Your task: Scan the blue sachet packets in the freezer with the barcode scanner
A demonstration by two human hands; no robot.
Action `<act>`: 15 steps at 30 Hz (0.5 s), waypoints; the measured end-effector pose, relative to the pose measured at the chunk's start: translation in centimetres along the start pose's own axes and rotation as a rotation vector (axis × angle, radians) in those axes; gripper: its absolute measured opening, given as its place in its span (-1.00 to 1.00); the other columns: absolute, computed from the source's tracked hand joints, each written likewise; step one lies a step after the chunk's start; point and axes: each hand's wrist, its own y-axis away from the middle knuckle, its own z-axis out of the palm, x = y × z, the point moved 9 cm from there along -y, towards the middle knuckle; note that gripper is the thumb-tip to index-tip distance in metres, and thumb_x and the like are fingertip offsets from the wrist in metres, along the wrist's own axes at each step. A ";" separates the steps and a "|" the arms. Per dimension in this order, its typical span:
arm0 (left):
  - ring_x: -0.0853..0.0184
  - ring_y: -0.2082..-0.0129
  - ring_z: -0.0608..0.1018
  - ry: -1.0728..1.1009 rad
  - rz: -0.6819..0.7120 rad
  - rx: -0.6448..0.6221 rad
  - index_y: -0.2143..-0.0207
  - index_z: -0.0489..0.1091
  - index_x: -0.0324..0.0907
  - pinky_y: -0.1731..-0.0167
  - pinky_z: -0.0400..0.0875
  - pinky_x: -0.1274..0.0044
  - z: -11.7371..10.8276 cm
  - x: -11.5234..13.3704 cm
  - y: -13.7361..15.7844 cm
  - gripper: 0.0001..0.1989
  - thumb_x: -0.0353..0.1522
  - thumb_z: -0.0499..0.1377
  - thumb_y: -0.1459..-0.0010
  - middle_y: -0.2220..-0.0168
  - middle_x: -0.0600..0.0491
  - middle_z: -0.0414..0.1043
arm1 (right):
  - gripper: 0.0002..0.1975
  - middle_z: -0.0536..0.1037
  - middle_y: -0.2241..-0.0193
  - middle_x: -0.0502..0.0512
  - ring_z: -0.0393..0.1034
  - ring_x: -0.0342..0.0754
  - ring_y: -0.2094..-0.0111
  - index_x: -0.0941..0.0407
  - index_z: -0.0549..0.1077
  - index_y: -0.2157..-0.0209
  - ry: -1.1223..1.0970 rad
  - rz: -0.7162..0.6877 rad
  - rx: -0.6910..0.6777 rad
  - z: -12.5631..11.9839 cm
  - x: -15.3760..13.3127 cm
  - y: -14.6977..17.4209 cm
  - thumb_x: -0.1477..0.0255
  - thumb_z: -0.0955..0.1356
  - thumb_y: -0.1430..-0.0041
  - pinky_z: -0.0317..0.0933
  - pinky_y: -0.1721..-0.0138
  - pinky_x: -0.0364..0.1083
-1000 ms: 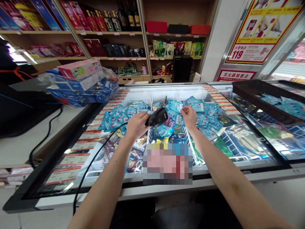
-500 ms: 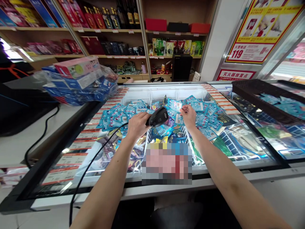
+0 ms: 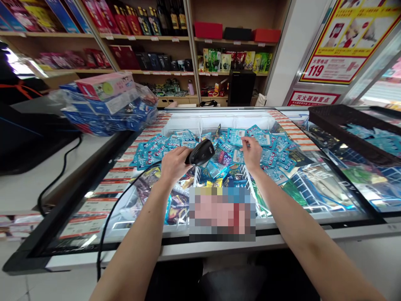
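My left hand (image 3: 176, 166) is wrapped around the handle of a black barcode scanner (image 3: 202, 153), whose head points right. A black cable (image 3: 131, 184) trails from it toward the lower left. My right hand (image 3: 252, 152) pinches the lower right corner of a small blue packet (image 3: 235, 136) with a white barcode label. Many similar blue packets (image 3: 152, 150) are spread over the glass top on both sides of my hands. Another blue packet (image 3: 238, 156) lies just below my right fingertips. Between my hands, a purple packet (image 3: 224, 158) shows among the goods.
The chest freezer (image 3: 125, 250) holds bagged goods in white wire baskets (image 3: 250, 188). Plastic-wrapped boxes (image 3: 106, 104) stand at the left. A dark brown tray (image 3: 341, 121) with blue packets sits at the right. Stocked shelves (image 3: 150, 73) line the back. A blurred patch covers the front middle.
The scanner and my left hand have shifted slightly left, away from the packet. The packet at my right fingertips has turned and sits flatter among the others. The view has moved slightly.
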 end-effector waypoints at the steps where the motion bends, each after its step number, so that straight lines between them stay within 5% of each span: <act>1: 0.20 0.15 0.51 -0.018 -0.003 -0.002 0.13 0.43 -0.13 0.23 0.33 0.45 0.0 -0.3 0.2 -0.72 -0.31 0.08 -0.11 0.22 -0.03 0.51 | -0.62 0.45 0.09 0.17 0.38 -0.01 0.12 0.10 0.40 0.08 0.045 -0.022 0.012 -0.3 -0.3 0.0 0.32 0.06 -0.30 0.31 0.09 -0.01; 9: 0.17 0.16 0.51 -0.122 -0.041 0.031 0.12 0.42 -0.14 0.25 0.33 0.44 -0.7 -2.5 0.9 -0.72 -0.30 0.12 -0.09 0.21 -0.04 0.50 | -0.66 0.46 0.08 0.22 0.21 0.08 -0.01 0.15 0.44 0.07 0.359 0.008 0.137 -1.9 0.5 -0.3 0.32 0.17 -0.26 0.05 -0.11 0.06; 15: 0.15 0.17 0.52 -0.155 -0.045 0.031 0.15 0.42 -0.15 0.28 0.32 0.43 -0.9 -2.9 0.9 -0.73 -0.30 0.15 -0.07 0.22 -0.04 0.51 | -0.64 0.39 0.03 0.30 0.10 0.17 -0.05 0.20 0.42 0.03 0.510 0.031 0.166 -2.0 1.0 0.0 0.36 0.27 -0.17 0.03 -0.07 0.14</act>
